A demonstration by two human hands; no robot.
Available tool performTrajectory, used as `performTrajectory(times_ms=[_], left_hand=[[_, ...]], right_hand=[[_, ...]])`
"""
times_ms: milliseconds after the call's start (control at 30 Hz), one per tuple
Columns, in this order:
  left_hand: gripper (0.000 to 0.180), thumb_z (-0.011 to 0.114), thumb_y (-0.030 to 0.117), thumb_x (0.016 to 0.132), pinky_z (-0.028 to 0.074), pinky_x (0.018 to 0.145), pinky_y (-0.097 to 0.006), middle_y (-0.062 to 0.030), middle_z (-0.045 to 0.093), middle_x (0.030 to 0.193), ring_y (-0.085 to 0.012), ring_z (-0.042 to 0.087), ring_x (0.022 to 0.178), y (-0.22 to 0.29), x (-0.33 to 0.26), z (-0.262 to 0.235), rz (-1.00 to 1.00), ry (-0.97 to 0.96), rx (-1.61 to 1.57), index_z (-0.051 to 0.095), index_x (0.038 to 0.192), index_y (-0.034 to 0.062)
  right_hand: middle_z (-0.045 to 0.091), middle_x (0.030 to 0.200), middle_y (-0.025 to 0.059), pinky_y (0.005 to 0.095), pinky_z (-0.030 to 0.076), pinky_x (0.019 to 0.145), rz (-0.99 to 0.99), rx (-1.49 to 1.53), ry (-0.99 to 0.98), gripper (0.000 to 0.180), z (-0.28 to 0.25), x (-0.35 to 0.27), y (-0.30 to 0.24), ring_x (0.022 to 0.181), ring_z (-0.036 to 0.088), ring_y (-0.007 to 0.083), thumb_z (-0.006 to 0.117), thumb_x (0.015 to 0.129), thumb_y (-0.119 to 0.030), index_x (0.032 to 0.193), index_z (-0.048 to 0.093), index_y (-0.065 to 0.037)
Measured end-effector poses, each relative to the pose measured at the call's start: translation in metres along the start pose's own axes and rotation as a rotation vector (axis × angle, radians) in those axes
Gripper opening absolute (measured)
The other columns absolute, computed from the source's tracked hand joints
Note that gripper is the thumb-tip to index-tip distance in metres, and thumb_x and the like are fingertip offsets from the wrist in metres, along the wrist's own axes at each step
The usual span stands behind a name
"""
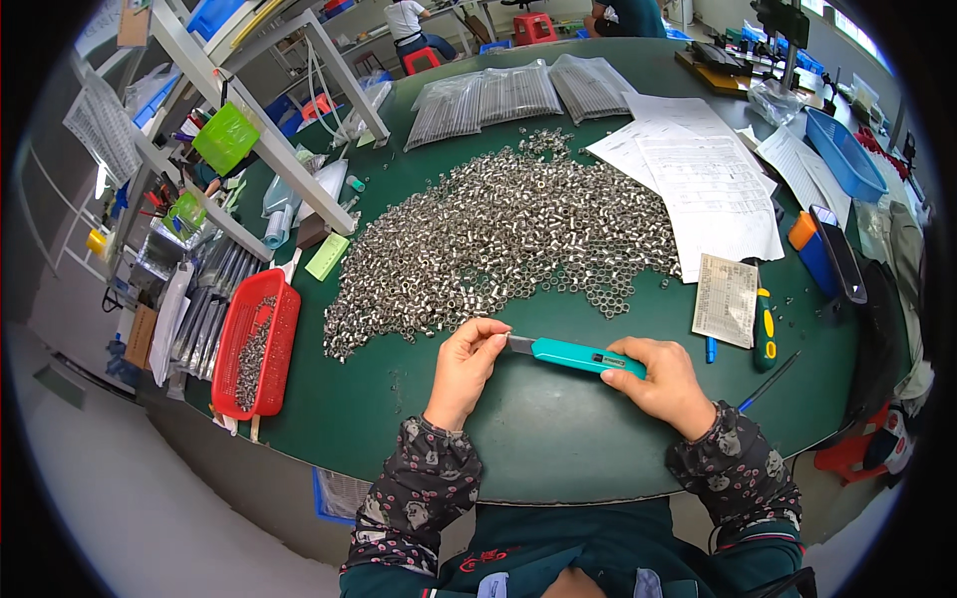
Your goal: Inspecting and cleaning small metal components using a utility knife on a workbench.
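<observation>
My right hand (666,383) is closed round a teal utility knife (578,356), its thumb lying along the body. The knife points left with its grey blade (520,344) out. At the blade's tip, my left hand (466,365) pinches with thumb and fingertips. Whatever sits in that pinch is too small and covered to make out. Beyond both hands a broad heap of small shiny metal rings (498,234) spreads over the green table (543,424). Both hands are held above the table's near part.
A red basket (289,349) of small metal parts stands at the left. Bagged metal tubes (513,95) lie at the back. Papers (708,189), a beige card (725,299), a yellow-green screwdriver (765,329), a phone (839,254) and a blue tray (847,154) occupy the right.
</observation>
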State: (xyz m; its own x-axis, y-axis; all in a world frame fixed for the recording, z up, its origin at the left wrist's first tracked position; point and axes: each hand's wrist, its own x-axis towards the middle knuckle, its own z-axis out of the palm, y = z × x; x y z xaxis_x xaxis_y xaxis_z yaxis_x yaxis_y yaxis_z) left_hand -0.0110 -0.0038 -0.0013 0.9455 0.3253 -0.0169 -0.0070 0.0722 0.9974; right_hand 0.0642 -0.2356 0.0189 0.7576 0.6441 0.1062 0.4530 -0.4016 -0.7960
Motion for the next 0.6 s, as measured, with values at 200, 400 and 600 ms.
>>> performTrajectory(times_ms=[200,400,600], left_hand=[[0.011,0.051,0.007,0.084,0.02,0.036,-0.014,-0.0023,0.058,0.078,0.0022,0.031,0.045,-0.0012,0.0011,-0.003,-0.097,0.035,-0.167,0.054,0.094,0.0027],[0.011,0.051,0.007,0.085,0.022,0.037,-0.014,-0.0046,0.057,0.079,0.0014,0.03,0.045,0.0019,0.0004,-0.0016,-0.1,0.061,-0.173,0.052,0.094,0.0025],[0.011,0.051,0.008,0.085,0.022,0.037,-0.014,-0.0034,0.055,0.078,0.0015,0.03,0.045,0.0022,0.002,-0.0005,-0.101,0.055,-0.187,0.053,0.095,0.0032]], right_hand=[[0.049,0.063,0.0081,0.0357,0.038,0.047,-0.333,-0.307,0.413,0.026,0.0012,-0.002,-0.0062,0.053,0.051,0.027,0.066,0.067,-0.017,0.087,0.055,-0.006],[0.048,0.065,0.0074,0.035,0.038,0.049,-0.384,-0.403,0.414,0.025,-0.0001,0.0002,-0.0088,0.056,0.05,0.0251,0.066,0.066,-0.016,0.087,0.055,-0.007],[0.053,0.068,0.0095,0.0358,0.041,0.053,-0.266,-0.326,0.264,0.025,-0.0001,-0.0028,-0.003,0.06,0.053,0.0273,0.065,0.068,-0.019,0.088,0.057,-0.006]])
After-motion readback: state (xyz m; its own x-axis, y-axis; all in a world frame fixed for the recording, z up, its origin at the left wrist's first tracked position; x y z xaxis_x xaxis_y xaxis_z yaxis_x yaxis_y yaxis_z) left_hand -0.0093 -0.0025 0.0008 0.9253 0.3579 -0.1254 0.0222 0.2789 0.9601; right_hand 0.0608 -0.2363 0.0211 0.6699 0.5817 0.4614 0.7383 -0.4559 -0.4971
